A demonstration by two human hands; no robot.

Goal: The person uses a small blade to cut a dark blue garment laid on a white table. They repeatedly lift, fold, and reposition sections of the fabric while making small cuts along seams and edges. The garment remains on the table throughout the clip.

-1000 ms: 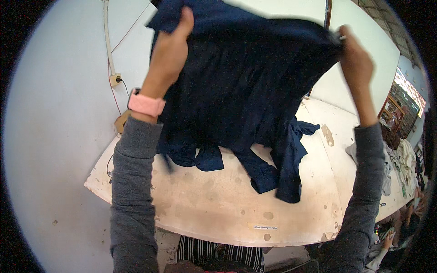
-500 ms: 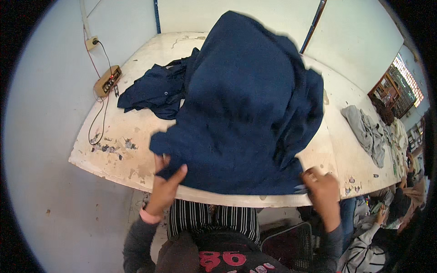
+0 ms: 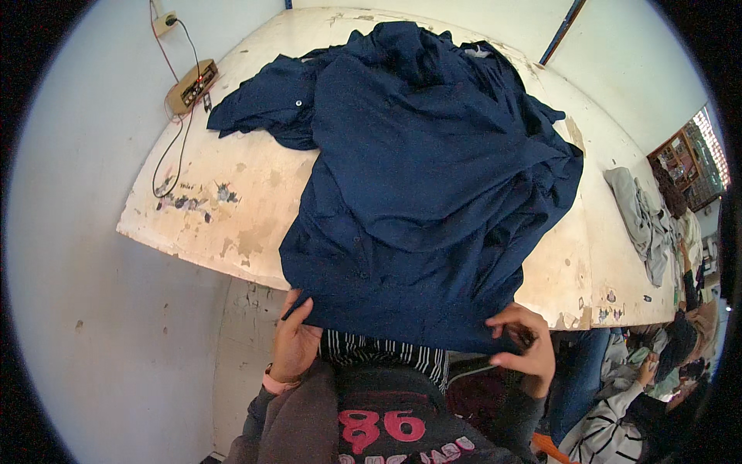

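Observation:
A navy blue button shirt point(image 3: 433, 155) lies rumpled over the table, its lower hem hanging over the near edge toward my lap. At the hem's left corner, my left hand point(image 3: 294, 336) pinches the cloth between thumb and fingers. My right hand point(image 3: 529, 340) is curled about the hem's right corner, fingertips on the cloth and thumb below. Something small and dark shows inside the right palm, too unclear to name. A sleeve with a pale button point(image 3: 299, 103) spreads to the far left. The collar end is bunched at the back.
The worn white table point(image 3: 239, 209) has stained patches. On its left stands a small brown box with knobs point(image 3: 192, 87), its cord trailing. Grey garments point(image 3: 638, 216) lie at the right. At lower right, a person in a striped sleeve point(image 3: 610, 429) works beside cloth piles.
The shirt's raised, billowing body has come down flat onto the table. Both hands have drawn the hem nearer to me, past the table edge.

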